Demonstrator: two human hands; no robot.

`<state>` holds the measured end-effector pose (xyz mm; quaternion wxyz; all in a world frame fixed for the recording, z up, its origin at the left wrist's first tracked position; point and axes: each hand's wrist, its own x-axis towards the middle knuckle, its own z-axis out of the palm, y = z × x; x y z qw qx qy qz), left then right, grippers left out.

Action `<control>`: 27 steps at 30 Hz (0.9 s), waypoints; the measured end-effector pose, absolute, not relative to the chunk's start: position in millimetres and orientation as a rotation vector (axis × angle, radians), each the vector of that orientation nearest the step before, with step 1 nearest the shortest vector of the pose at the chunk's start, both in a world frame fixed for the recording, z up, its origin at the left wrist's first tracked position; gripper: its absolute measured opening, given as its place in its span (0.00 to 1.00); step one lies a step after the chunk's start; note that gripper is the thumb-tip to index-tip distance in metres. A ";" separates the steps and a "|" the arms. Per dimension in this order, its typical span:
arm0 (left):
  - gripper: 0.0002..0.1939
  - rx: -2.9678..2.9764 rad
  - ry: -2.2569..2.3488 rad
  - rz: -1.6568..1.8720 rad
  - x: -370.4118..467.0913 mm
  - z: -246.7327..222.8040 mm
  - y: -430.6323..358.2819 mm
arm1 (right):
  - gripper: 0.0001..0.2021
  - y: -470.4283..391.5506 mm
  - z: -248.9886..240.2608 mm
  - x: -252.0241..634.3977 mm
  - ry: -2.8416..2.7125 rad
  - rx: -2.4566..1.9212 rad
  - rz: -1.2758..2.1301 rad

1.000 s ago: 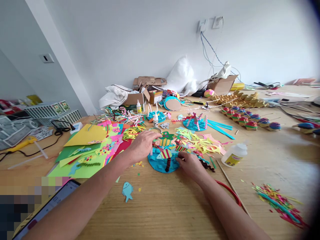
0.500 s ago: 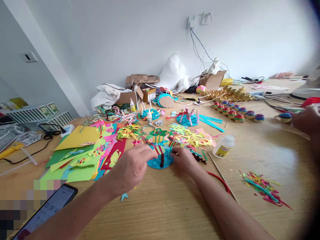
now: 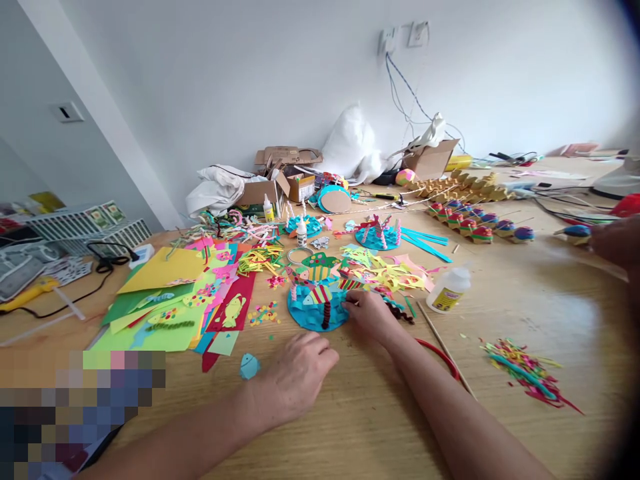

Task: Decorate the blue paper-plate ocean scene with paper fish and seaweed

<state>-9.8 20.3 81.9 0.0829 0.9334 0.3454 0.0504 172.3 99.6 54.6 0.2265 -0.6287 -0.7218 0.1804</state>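
A round blue craft base [image 3: 303, 319] lies on the table in front of me, with a dark brown twisted pipe cleaner [image 3: 327, 315] standing on it. A striped paper fish [image 3: 318, 294] sits at the top of this pipe cleaner. My right hand [image 3: 370, 315] pinches the base at its right edge. Below the base, my left hand [image 3: 303, 375] is apart from it, fingers curled together; whatever they may hold is hidden. Left of that hand, a light blue paper fish [image 3: 249, 366] lies flat. More colourful paper fish [image 3: 319, 267] show behind the base.
Coloured paper sheets [image 3: 150, 280] spread on the left. A glue bottle [image 3: 450, 291], a wooden stick [image 3: 447, 350] and paper scraps [image 3: 523, 373] lie to the right. Decorated egg-carton pieces [image 3: 475, 223] stand farther back. Another person's hand [image 3: 617, 243] is at the right edge.
My left hand has let go of the striped fish and moved down toward me, uncovering the base's left side. My right hand stays at the base's edge. The view has shifted slightly.
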 end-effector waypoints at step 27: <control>0.13 2.643 0.890 0.744 -26.4 38.9 34.0 | 0.09 103.2 50.5 173.2 -2.061 -1.701 0.444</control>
